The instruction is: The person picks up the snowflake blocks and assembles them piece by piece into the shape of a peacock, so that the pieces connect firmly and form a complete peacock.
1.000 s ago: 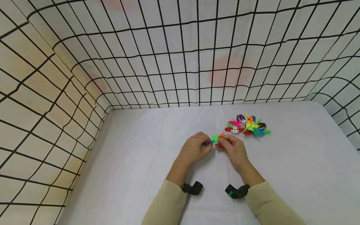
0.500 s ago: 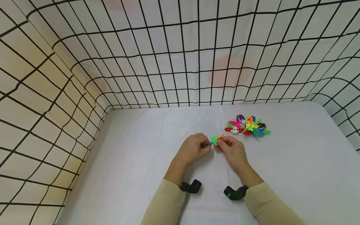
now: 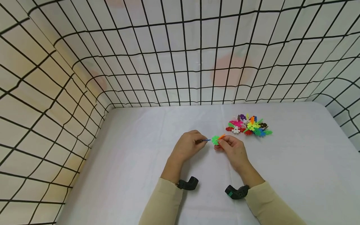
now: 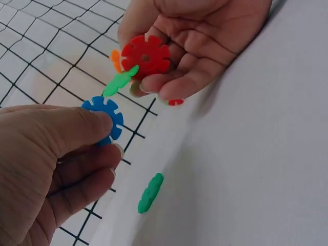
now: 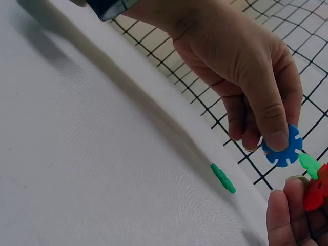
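My left hand (image 3: 185, 146) pinches a blue notched flower disc (image 4: 108, 117) between thumb and fingers, seen edge-on in the head view. Facing it, my right hand (image 3: 234, 152) holds a small cluster of joined discs. That cluster has a light green disc (image 3: 215, 140), a red disc (image 4: 145, 57) and an orange disc (image 3: 222, 136). In both wrist views the blue disc's edge sits right at the tip of the light green one. Under the hands, a dark green disc (image 5: 223, 178) lies on the white cloth; the left hand hides it in the head view.
A pile of multicoloured flower discs (image 3: 248, 125) lies at the back right of the white-covered table (image 3: 135, 162). Black wire mesh (image 3: 180, 62) stands along the back and both sides. Each wrist wears a black camera (image 3: 189, 183).
My left hand has drawn slightly left and back, and the blue disc it pinches is now level and more visible. My right hand with the joined discs has hardly moved.
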`<state>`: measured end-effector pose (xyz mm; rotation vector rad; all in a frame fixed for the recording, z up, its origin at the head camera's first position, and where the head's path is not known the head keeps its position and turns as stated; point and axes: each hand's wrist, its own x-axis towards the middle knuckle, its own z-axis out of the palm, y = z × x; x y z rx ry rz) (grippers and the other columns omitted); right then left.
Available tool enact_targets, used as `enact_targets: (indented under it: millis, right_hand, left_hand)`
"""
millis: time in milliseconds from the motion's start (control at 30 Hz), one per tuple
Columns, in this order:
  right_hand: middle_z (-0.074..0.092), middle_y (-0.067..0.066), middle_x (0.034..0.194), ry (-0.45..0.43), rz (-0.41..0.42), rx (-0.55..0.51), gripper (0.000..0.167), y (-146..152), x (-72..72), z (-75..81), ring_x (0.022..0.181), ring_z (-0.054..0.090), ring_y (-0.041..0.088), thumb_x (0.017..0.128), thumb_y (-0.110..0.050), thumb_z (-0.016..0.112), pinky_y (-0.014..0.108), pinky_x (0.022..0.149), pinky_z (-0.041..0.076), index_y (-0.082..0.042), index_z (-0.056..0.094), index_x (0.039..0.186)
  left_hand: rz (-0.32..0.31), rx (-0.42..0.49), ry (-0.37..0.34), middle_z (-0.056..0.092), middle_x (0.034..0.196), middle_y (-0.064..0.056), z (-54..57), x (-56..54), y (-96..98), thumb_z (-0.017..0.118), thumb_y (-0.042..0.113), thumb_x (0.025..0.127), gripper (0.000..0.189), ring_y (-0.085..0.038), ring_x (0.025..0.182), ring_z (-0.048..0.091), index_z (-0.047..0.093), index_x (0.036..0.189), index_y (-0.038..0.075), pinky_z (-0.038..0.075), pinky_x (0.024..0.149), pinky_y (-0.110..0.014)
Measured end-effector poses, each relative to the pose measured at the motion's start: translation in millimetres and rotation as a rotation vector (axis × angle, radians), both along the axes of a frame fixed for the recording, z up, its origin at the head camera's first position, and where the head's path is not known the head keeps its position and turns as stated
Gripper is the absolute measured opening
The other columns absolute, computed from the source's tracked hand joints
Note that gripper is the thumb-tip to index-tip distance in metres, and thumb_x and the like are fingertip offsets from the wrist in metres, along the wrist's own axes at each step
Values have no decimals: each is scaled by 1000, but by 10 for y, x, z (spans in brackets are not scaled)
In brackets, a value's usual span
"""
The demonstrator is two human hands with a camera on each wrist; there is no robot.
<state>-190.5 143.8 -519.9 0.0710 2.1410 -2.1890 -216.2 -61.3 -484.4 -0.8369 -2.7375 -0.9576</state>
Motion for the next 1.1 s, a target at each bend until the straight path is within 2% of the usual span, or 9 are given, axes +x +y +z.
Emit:
enact_targets:
  millis: [167,367,433,567,633,767,867,967,1100]
  right_hand:
    - [71,-5,85,11,30,35,22,8,13,11,78,74,7,102,-11,60,21,79,61,11,61,105]
    - [74,-1,90,-9,44,75,24,20,25,25,80,74,8,102,-11,61,19,80,60,12,62,109]
    - [73,-2,90,-7,45,60,24,25,25,28,80,74,7,103,-10,60,20,81,60,13,61,109]
    - [71,-6,85,-4,31,3,20,30,21,25,78,73,6,104,-8,56,20,79,61,11,60,106]
    - [71,-7,83,-1,27,-37,17,32,17,18,77,73,7,104,-7,55,21,78,61,9,60,103]
    - [72,-8,82,15,40,-70,13,52,13,12,76,73,7,103,-7,56,21,78,61,3,63,99]
    - [72,-8,83,35,36,-70,13,63,19,13,76,73,7,103,-6,56,20,79,61,4,63,100]
    - [70,-8,85,40,19,-27,16,54,24,7,77,73,6,104,-8,55,20,80,61,8,60,104]
    - [69,-6,87,5,-2,42,20,40,20,3,79,73,6,104,-13,54,20,80,60,6,58,108]
  left_hand:
    - [-44,-18,76,74,91,2,5,29,43,75,13,93,8,-7,78,65,81,98,11,51,70,-14]
    - [-40,-115,218,75,91,4,43,81,99,75,14,94,8,-7,79,70,81,98,12,55,71,-16]
    - [-24,-104,190,77,93,4,44,83,104,75,16,94,9,-8,82,72,81,100,13,56,73,-16]
    - [16,12,18,79,98,2,34,69,72,77,18,92,14,-9,86,73,78,105,12,56,75,-16]
    - [32,68,-29,79,96,1,30,61,42,78,17,91,13,-10,84,73,77,102,12,55,73,-15]
    - [11,116,18,78,89,1,19,43,0,78,13,90,4,-9,76,69,80,92,10,52,68,-14]
    - [-20,149,36,79,89,-1,9,31,9,78,12,90,4,-10,76,69,80,91,8,52,68,-15]
    - [14,111,-23,79,94,-1,-16,18,32,78,15,91,8,-12,82,70,80,96,9,56,72,-20]
    - [180,-97,-143,73,116,-6,-84,7,37,77,26,92,29,-24,106,65,74,118,13,55,91,-32]
